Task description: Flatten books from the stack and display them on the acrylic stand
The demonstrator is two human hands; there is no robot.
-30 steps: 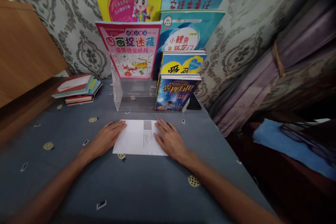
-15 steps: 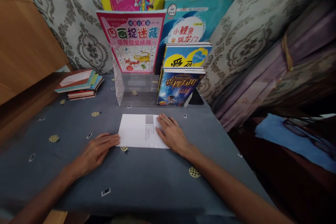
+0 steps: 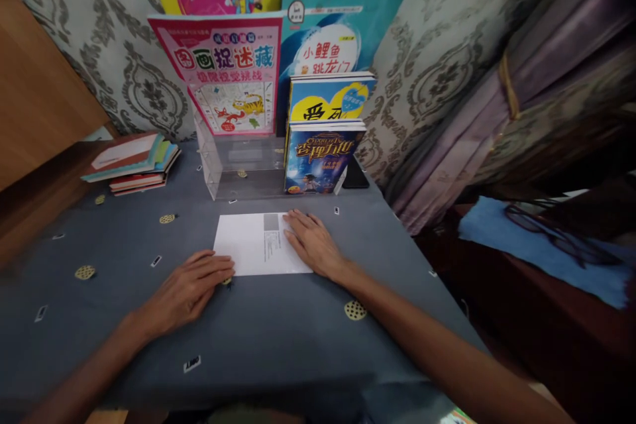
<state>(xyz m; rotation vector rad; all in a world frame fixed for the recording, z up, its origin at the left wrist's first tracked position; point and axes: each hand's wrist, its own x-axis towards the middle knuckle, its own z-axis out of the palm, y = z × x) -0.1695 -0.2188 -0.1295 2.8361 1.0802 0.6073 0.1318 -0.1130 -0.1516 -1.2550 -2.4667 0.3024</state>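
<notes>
A white book page or sheet (image 3: 244, 248) lies flat on the table in front of me, with a grey block and small lines of print right of its middle. I cannot tell whether it is a single sheet or part of a book. My left hand (image 3: 196, 285) rests with straight fingers over its lower left corner. On its right side lies my right hand (image 3: 315, 245), palm down, the fingers stretched out flat. Neither hand grasps anything. Beyond the page stands a clear acrylic book rack (image 3: 213, 172).
The rack holds a pink picture book (image 3: 238, 73), a teal book (image 3: 342, 26) and a dark blue book (image 3: 320, 159), among others. Several books (image 3: 132, 159) are stacked at the left. A black flat object (image 3: 356, 175) lies beside the rack. A blue cloth (image 3: 536, 245) is at the right.
My view has turned slightly right, so everything sits further left in it. My left hand has slid further onto the page's lower left corner. The right hand stays on the page.
</notes>
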